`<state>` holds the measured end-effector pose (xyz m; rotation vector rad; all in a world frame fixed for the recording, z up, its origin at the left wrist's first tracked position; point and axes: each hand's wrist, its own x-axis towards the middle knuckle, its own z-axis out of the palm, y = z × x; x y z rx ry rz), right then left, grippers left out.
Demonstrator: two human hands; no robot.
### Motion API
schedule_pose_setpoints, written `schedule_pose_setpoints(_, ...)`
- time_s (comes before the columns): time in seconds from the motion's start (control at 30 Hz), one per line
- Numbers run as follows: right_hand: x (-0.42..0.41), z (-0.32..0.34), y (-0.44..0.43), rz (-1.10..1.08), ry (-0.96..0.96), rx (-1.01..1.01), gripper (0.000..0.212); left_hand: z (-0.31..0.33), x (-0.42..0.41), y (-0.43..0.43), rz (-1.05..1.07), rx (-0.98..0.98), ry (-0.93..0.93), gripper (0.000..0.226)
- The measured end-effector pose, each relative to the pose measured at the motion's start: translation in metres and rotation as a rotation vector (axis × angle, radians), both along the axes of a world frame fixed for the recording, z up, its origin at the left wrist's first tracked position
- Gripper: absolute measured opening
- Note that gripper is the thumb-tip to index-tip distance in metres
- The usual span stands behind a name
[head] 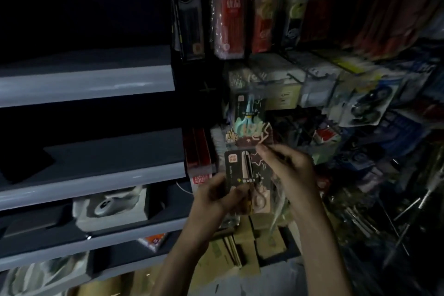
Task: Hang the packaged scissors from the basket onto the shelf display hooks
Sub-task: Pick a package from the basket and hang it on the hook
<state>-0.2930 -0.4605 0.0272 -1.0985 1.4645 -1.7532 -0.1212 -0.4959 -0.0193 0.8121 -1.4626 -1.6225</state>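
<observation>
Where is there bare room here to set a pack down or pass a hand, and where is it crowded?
Bare: top grey shelf, left of the black hanging packs; middle shelf between the dark flat object and red boxes. Crowded: hanging goods right of the scissors pack; a white box sits on the lower shelf.

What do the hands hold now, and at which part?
A scissors pack: the left hand grips its lower left part, the right hand pinches its top right corner.
</observation>
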Motion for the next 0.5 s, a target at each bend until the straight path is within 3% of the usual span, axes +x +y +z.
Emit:
schedule_pose_setpoints(0.2, -0.034, 0.003, -0.036, 0.026, 0.030, 0.053, 0.008, 0.023, -0.026, -0.044, 0.192, -0.107, 0.046, 0.030)
schedule_pose_setpoints(0.5, -0.055, -0.013, -0.064, -0.055, 0.026, 0.028, 0.008, 0.021, -0.068, -0.080, 0.359, -0.098, 0.144, 0.009)
